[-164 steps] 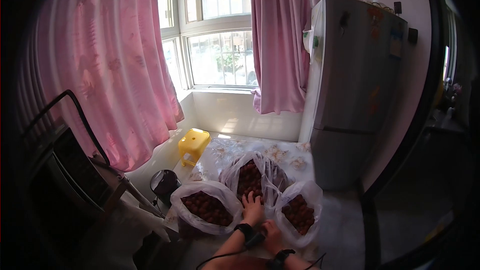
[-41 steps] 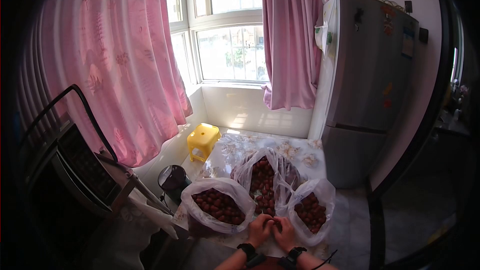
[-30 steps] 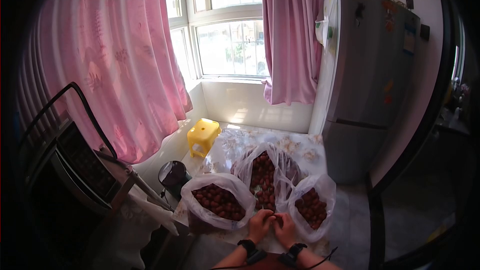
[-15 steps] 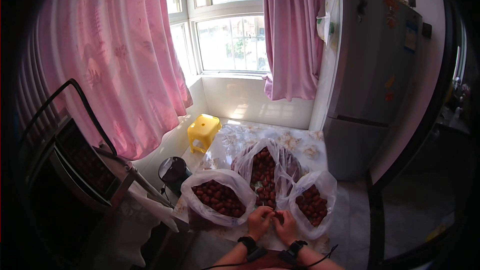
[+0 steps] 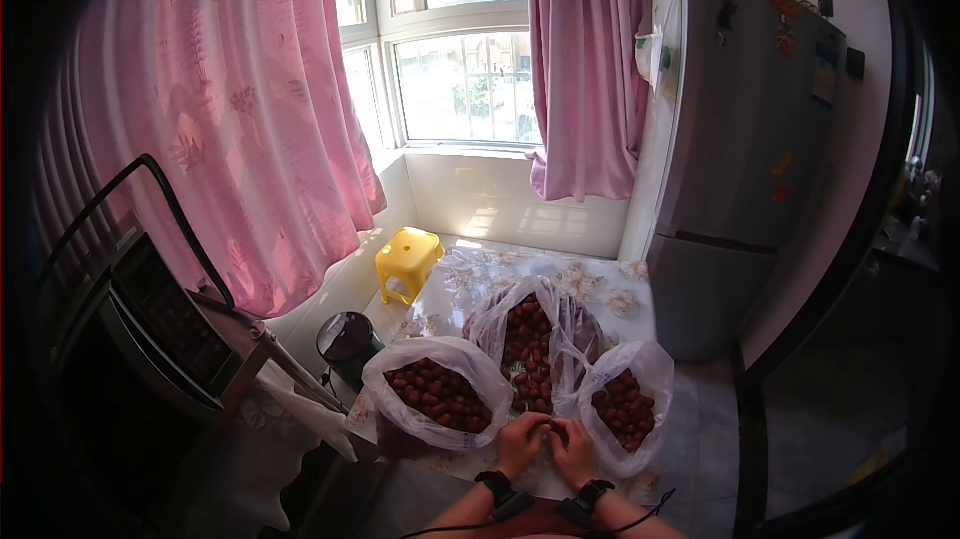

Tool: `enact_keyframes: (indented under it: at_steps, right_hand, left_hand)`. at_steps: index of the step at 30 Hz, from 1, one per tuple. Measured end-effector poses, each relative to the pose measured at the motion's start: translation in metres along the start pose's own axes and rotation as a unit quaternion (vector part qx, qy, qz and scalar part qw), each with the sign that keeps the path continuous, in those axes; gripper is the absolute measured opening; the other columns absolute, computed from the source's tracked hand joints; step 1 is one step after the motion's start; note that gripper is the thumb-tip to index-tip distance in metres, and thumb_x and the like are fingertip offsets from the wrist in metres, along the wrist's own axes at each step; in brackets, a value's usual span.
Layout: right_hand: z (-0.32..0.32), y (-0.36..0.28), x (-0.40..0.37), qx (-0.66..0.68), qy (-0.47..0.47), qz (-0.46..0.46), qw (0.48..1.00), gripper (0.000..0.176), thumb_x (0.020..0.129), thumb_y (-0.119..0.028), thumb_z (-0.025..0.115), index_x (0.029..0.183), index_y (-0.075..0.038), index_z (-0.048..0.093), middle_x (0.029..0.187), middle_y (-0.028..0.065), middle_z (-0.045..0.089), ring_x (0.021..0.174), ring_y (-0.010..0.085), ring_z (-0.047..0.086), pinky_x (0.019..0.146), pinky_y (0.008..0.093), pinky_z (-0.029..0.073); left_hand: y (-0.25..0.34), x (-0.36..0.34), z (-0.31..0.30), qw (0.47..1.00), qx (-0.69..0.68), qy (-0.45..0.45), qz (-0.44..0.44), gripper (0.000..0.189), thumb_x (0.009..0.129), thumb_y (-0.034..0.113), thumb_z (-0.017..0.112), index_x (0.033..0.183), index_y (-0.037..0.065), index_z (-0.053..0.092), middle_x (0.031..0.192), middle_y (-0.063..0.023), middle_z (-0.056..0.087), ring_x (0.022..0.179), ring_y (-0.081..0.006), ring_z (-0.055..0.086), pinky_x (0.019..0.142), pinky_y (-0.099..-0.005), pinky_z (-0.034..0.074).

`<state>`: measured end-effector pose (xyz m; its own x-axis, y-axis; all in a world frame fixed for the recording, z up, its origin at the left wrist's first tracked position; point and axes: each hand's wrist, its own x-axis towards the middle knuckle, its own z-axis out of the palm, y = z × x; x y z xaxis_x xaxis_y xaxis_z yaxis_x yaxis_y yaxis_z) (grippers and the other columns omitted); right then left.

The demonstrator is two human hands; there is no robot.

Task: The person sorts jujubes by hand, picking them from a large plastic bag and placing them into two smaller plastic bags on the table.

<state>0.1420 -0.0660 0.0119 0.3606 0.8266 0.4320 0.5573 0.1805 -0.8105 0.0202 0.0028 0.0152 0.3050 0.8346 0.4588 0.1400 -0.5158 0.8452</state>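
Observation:
My left hand (image 5: 520, 445) and my right hand (image 5: 573, 453) meet at the front of the table, fingertips bent together in a pinch. Whatever lies between them is too small and too hidden to make out. Just beyond them, an open clear plastic bag (image 5: 486, 329) holds many dark red dates (image 5: 530, 347). A second open bag of dates (image 5: 378, 364) stands left of my left hand. To the right of my right hand is a third, smaller bag of dates (image 5: 661, 371). Both wrists wear black straps with small devices.
A flowered cloth (image 5: 480, 271) covers the table. Behind its left side stands a yellow stool (image 5: 408, 251), with a dark round container (image 5: 348, 344) nearer. A microwave-like appliance (image 5: 165, 314) is at left. The grey refrigerator (image 5: 745, 139) rises at right, and pink curtains (image 5: 215, 129) flank the window.
My hands stay together in nearly the same place, with slight finger movement. The small dark thing glimpsed at the fingertips before is harder to see now. The bags have not moved.

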Motion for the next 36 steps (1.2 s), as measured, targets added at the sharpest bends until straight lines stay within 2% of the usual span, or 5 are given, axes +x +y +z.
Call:
enact_keyframes:
  at_steps: [11, 17, 22, 31, 36]
  right_hand:
    - [-0.002, -0.004, -0.002, 0.012, -0.032, 0.036, 0.999, 0.025, 0.088, -0.008, 0.070, 0.111, -0.004, 0.062, 0.096, 0.0140, 0.063, 0.084, 0.0308, 0.065, 0.074, 0.0392, 0.052]
    - [0.000, -0.002, -0.001, 0.006, -0.013, 0.007, 1.000, 0.021, 0.091, -0.009, 0.066, 0.111, -0.003, 0.062, 0.099, 0.0161, 0.063, 0.087, 0.0348, 0.064, 0.076, 0.0413, 0.051]
    - [0.001, 0.003, -0.002, -0.011, -0.015, 0.018, 1.000, 0.021, 0.095, -0.009, 0.060, 0.115, -0.001, 0.061, 0.103, 0.0199, 0.064, 0.098, 0.0418, 0.062, 0.084, 0.0453, 0.050]
    - [0.001, 0.003, -0.002, 0.006, -0.022, 0.005, 1.000, 0.026, 0.095, -0.011, 0.064, 0.119, -0.003, 0.062, 0.103, 0.0176, 0.064, 0.096, 0.0375, 0.064, 0.082, 0.0423, 0.051]
    - [0.000, 0.000, -0.001, 0.009, -0.020, 0.013, 1.000, 0.024, 0.094, -0.009, 0.065, 0.116, -0.003, 0.063, 0.104, 0.0180, 0.064, 0.096, 0.0383, 0.064, 0.082, 0.0425, 0.051]
  left_hand:
    - [-0.001, -0.001, -0.002, 0.999, 0.030, -0.017, 0.007, 0.011, 0.086, 0.003, 0.069, 0.096, 0.005, 0.065, 0.090, -0.0126, 0.068, 0.083, -0.0330, 0.069, 0.071, -0.0380, 0.054]
    - [0.004, 0.002, -0.001, 1.000, -0.016, -0.012, -0.003, 0.015, 0.087, 0.004, 0.068, 0.102, 0.006, 0.067, 0.097, -0.0120, 0.067, 0.089, -0.0321, 0.070, 0.075, -0.0379, 0.055]
    - [0.012, 0.004, -0.007, 0.998, 0.017, -0.041, 0.037, 0.019, 0.089, 0.004, 0.067, 0.107, 0.006, 0.067, 0.106, -0.0119, 0.065, 0.095, -0.0315, 0.068, 0.077, -0.0364, 0.055]
    - [0.001, 0.001, -0.003, 1.000, 0.006, -0.030, -0.003, 0.021, 0.088, 0.006, 0.070, 0.108, 0.005, 0.065, 0.100, -0.0120, 0.064, 0.089, -0.0291, 0.069, 0.076, -0.0362, 0.054]
    - [0.006, 0.003, -0.004, 0.999, 0.008, -0.023, 0.024, 0.021, 0.087, 0.006, 0.070, 0.107, 0.005, 0.064, 0.097, -0.0116, 0.064, 0.088, -0.0303, 0.068, 0.075, -0.0363, 0.054]
